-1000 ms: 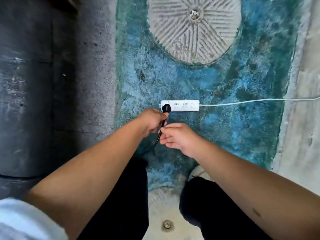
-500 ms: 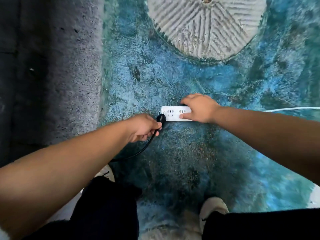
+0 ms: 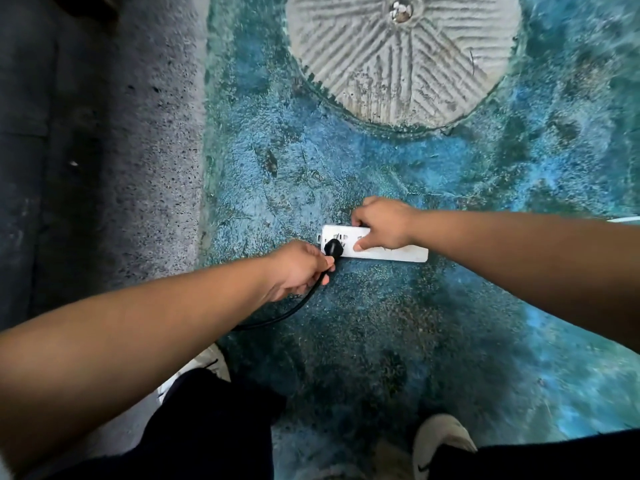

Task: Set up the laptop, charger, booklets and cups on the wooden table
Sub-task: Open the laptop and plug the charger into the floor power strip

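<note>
A white power strip (image 3: 398,253) lies on the blue-green floor. My left hand (image 3: 298,268) grips the charger's black plug (image 3: 333,248), which sits against the strip's left end socket. The black cable (image 3: 294,308) runs from the plug down and left, under my left forearm. My right hand (image 3: 382,225) rests on top of the strip's middle, fingers curled over it and pressing it down. No laptop, booklets, cups or wooden table are in view.
A round ribbed stone disc (image 3: 401,57) is set in the floor ahead. A dark grey stone wall (image 3: 86,150) runs along the left. The strip's white cord (image 3: 625,219) leaves to the right. My white shoes (image 3: 440,441) and dark trousers are at the bottom.
My right hand went from beside the cable to on top of the power strip. My left hand brought the plug back onto the strip's left socket after it sat just off the end.
</note>
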`<action>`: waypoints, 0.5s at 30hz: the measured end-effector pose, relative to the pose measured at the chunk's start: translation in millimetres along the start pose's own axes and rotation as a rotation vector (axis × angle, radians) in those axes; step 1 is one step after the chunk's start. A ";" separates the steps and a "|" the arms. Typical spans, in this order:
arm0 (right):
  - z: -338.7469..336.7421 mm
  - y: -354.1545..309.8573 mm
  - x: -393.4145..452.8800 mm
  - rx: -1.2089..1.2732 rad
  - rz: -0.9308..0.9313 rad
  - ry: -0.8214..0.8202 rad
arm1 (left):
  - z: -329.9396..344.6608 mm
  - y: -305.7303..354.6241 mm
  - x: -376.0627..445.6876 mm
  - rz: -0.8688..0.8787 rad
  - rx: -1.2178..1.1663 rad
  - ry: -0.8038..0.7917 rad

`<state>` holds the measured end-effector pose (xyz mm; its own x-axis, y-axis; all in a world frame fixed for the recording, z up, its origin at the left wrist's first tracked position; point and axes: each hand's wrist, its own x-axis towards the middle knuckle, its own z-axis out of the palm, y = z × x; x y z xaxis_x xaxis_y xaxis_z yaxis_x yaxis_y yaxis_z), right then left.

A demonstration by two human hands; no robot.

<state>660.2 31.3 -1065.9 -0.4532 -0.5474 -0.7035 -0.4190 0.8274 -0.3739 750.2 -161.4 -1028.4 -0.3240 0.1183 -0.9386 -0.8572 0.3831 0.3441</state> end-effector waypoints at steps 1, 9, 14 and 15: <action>0.6 0.6 1.0 0.010 -0.008 -0.008 | 1.2 -1.3 -0.1 -0.006 -0.011 0.002; -3.9 -0.3 5.4 0.175 0.005 -0.059 | 11.1 -6.0 0.4 -0.038 -0.079 0.022; -7.3 3.9 -1.3 0.361 0.004 -0.093 | 11.6 -2.2 4.3 -0.018 -0.153 0.009; -7.6 4.3 -2.7 0.377 0.000 -0.089 | 10.8 -1.4 4.9 -0.012 -0.151 0.005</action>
<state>653.6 35.4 -1061.0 -0.3759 -0.5479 -0.7473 -0.0927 0.8247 -0.5580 754.2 -151.5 -1033.7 -0.3148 0.1102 -0.9427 -0.9113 0.2426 0.3326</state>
